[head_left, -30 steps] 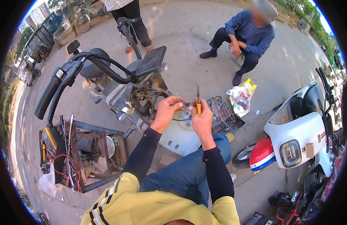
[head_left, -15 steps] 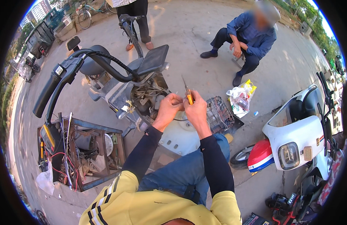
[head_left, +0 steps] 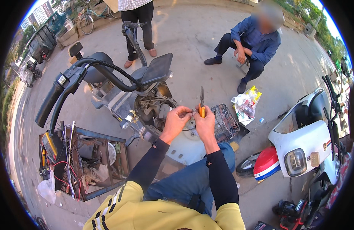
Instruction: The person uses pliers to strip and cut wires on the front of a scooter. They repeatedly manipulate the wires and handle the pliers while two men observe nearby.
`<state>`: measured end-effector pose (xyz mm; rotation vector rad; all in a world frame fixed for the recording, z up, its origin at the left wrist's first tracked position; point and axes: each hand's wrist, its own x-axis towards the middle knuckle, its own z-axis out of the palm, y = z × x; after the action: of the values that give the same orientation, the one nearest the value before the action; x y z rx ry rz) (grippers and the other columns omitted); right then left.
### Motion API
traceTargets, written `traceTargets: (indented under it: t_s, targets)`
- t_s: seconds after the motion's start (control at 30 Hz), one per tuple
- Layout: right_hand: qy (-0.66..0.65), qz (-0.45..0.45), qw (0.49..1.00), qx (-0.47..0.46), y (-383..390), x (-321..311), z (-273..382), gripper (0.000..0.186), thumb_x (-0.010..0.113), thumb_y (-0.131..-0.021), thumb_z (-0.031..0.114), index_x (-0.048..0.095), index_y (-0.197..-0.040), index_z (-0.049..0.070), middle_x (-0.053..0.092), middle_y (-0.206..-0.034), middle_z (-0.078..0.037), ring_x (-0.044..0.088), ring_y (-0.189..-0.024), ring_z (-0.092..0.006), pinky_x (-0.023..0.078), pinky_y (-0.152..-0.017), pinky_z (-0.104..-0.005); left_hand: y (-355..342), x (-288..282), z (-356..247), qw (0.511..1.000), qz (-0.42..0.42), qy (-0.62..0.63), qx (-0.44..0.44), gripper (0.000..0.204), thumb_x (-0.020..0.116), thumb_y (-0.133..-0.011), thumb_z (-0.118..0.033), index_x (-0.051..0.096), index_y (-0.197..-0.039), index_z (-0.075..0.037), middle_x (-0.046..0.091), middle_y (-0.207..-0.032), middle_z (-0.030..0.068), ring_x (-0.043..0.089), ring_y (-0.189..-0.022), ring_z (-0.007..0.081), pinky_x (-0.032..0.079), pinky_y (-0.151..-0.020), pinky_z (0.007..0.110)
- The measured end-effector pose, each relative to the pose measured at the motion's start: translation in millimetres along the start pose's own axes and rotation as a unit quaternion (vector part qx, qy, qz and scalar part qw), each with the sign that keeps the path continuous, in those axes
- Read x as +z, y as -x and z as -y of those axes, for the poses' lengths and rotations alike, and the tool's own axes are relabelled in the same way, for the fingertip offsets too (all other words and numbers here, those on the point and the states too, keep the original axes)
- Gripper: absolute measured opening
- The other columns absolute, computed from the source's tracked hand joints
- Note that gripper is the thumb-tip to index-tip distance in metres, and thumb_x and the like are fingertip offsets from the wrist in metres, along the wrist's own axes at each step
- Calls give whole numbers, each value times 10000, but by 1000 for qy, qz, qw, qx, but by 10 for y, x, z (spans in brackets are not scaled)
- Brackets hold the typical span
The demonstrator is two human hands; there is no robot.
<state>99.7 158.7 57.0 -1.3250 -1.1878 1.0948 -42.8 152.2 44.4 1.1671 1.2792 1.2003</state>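
My right hand [head_left: 206, 125] is closed around orange-handled long-nose pliers [head_left: 202, 102], their slim dark jaws pointing up and away from me. Close beside it, my left hand [head_left: 176, 124] has thumb and fingers pinched together. The fingertips of both hands almost meet, and whatever small thing lies between them is too small to make out. Below them a dark cable [head_left: 189, 129] curves over a white panel [head_left: 184, 149]. Just ahead on the left is the opened front of an electric scooter [head_left: 156, 97], its tangled wiring exposed.
At left a metal tool crate [head_left: 104, 188] holds tools and wires, with a yellow meter [head_left: 49, 143] by it. A wire basket [head_left: 225, 124] and plastic bag [head_left: 245, 107] lie right. A white scooter [head_left: 299, 134] stands farther right. One person [head_left: 257, 42] squats ahead; another [head_left: 136, 23] stands.
Both hands have shifted slightly down and right. The pliers have turned more upright, and their two jaws now show. The standing person's feet have moved.
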Motion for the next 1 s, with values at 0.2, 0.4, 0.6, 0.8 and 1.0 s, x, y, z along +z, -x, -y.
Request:
traceTargets:
  t_s: [0.2,0.4,0.6,0.8,1.0]
  targets:
    - [-1,-3,999,-37,-102,-88,14,234,712,-921,118,671,-1104,-21,724,-911,-93,664,-814,-151,544,-772,-338,27,11,7,999,7,-40,35,147,747,-926,-17,716,-1063,28,752,-946,30,685,-853,73,553,-777,240]
    - [105,17,993,-42,-182,-82,25,291,738,-896,115,671,-1146,-17,738,-931,-98,687,-846,-173,556,-793,-350,31,44,-38,996,-6,-80,44,159,749,-933,-70,706,-1051,26,751,-877,50,676,-796,75,547,-719,264]
    - [-180,16,976,119,-167,-83,-65,175,700,-907,19,663,-1076,-8,670,-825,-57,635,-680,-147,514,-616,-308,46,76,-7,989,-35,-107,91,138,735,-929,-63,657,-1022,3,718,-853,52,656,-762,80,533,-691,270]
    - [-204,6,966,159,-161,-120,68,146,677,-911,-24,649,-1052,4,624,-777,-31,597,-636,-114,464,-553,-281,72,119,-131,959,-33,-188,210,222,774,-869,-19,631,-1039,-16,676,-881,77,657,-751,187,541,-687,327]
    - [-170,18,973,157,-215,-135,105,146,692,-896,-27,648,-1030,8,620,-773,-31,584,-633,-114,463,-552,-284,5,59,-106,930,-9,-239,281,179,749,-886,-10,631,-1020,-15,665,-896,91,661,-741,241,534,-666,350]
